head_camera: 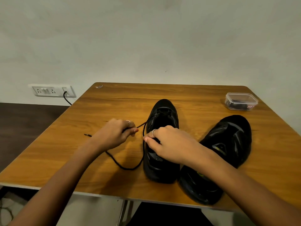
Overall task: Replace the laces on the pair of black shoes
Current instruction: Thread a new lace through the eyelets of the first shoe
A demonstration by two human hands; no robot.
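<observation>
Black lace point(143, 154) partly hidden under left hand point(114, 134), right hand point(169, 144) covering shoe point(162, 168)

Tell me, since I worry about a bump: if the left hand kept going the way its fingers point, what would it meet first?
The left hand, pinching the black lace, points toward the laced shoe. It would likely meet that shoe's side first, close by the right hand, though depth is hard to judge.

It looked like a plain room in a home or office: a wooden tabletop point(123, 101) stood against a bare wall point(146, 38) with a socket point(51, 90) low down.
</observation>
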